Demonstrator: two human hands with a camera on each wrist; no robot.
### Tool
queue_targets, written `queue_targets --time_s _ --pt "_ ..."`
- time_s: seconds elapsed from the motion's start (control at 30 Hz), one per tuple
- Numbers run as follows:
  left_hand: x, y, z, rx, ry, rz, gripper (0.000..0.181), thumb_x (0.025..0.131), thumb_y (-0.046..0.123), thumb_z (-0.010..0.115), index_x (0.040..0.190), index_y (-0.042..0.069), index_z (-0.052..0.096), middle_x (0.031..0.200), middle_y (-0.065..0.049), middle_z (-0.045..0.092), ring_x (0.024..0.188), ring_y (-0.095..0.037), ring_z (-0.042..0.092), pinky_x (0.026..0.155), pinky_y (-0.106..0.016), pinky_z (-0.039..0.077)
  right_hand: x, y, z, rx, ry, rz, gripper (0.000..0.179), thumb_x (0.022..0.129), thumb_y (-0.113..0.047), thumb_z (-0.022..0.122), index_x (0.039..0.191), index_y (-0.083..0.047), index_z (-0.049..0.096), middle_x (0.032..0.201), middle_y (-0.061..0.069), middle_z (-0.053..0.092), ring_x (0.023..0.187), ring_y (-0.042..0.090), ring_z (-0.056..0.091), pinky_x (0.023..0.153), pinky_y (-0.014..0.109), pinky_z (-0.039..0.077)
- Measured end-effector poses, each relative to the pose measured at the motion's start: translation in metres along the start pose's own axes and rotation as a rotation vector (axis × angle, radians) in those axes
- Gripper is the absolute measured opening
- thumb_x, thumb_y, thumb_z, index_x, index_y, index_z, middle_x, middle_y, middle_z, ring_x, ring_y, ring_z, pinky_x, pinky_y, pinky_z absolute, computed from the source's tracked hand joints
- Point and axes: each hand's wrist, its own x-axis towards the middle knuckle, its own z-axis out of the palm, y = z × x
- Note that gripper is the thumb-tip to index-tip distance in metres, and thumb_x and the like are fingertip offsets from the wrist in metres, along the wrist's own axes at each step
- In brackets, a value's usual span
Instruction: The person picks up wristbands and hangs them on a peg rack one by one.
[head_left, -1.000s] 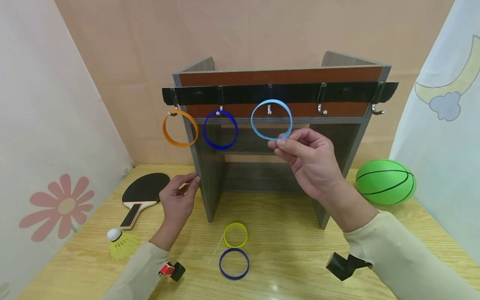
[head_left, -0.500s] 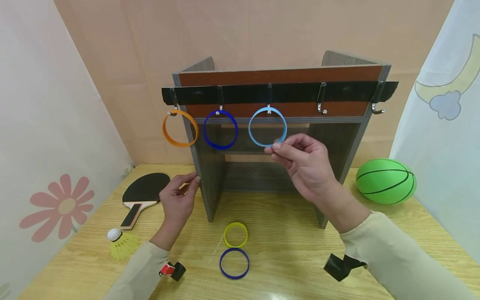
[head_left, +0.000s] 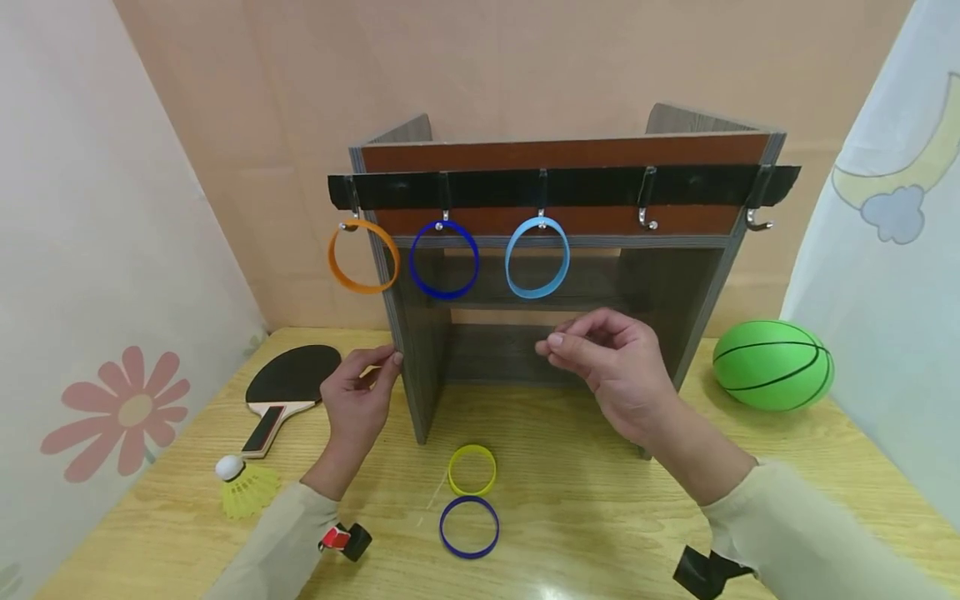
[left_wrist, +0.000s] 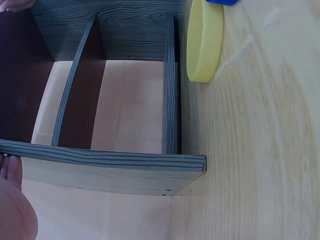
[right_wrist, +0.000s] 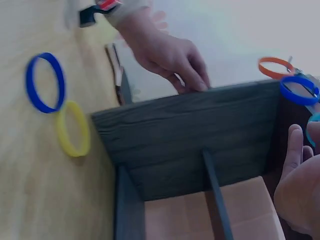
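A light blue wristband (head_left: 534, 293) hangs from the middle hook of the black rail on a grey wooden shelf (head_left: 408, 350). To its left, a dark blue wristband (head_left: 447, 294) and an orange wristband (head_left: 364, 288) hang on hooks. Just below the light blue one, my right hand (head_left: 618, 367) is in the air, fingers loosely bent, holding nothing. My left hand (head_left: 358, 390) pinches the front edge of the shelf's left side panel. On the table lie a yellow wristband (head_left: 492, 477) and another dark blue wristband (head_left: 469, 556), touching or nearly so.
Two bare hooks, one a metal hook (head_left: 647, 221), are on the rail's right half. A table tennis bat (head_left: 292, 375) and a yellow shuttlecock (head_left: 251, 490) lie at the left. A green ball (head_left: 772, 365) sits right of the shelf.
My right hand has hung the light blue wristband on the middle hook, let it go and moved down and slightly right. The left hand stays on the shelf panel.
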Motion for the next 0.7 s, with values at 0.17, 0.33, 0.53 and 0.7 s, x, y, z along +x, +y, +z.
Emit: queue_targets --time_s 0.17,0.33,0.53,0.7 --pt "0.001 0.0 0.001 0.006 0.0 0.003 0.013 0.079 -0.015 0.068 0.09 -0.009 0.07 0.08 -0.018 0.065 0.075 -0.014 0.065 0.069 -0.024 0.056 -0.019 0.015 0.001 -0.08 -0.084 0.003 0.022 0.083 0.014 0.063 0.079 -0.008 0.065 0.083 0.007 0.067 0.081 0.023 0.068 0.076 0.033 0.056" --pt "0.001 0.001 0.001 0.004 0.004 -0.005 0.014 0.078 -0.016 0.067 0.09 -0.011 0.07 0.08 -0.02 0.065 0.074 -0.012 0.065 0.069 -0.024 0.056 -0.042 0.037 0.002 -0.179 -0.174 0.042 0.02 0.079 0.008 0.071 0.078 -0.011 0.066 0.084 0.006 0.066 0.076 0.019 0.065 0.07 0.032 0.056" --pt "-0.001 0.002 0.0 0.025 0.002 -0.001 0.014 0.078 -0.016 0.068 0.09 -0.009 0.07 0.08 -0.018 0.065 0.074 -0.012 0.065 0.07 -0.024 0.056 -0.066 0.062 0.002 -0.253 -0.271 0.18 0.009 0.079 0.002 0.074 0.081 0.003 0.065 0.08 0.005 0.066 0.07 0.016 0.062 0.064 0.028 0.055" --pt "0.0 0.002 0.0 0.029 -0.002 -0.003 0.013 0.079 -0.015 0.068 0.09 -0.009 0.07 0.08 -0.018 0.065 0.074 -0.012 0.065 0.07 -0.024 0.056 -0.079 0.078 -0.002 -0.337 -0.275 0.352 0.016 0.081 -0.006 0.074 0.084 0.008 0.065 0.079 0.008 0.065 0.067 0.015 0.06 0.061 0.027 0.053"
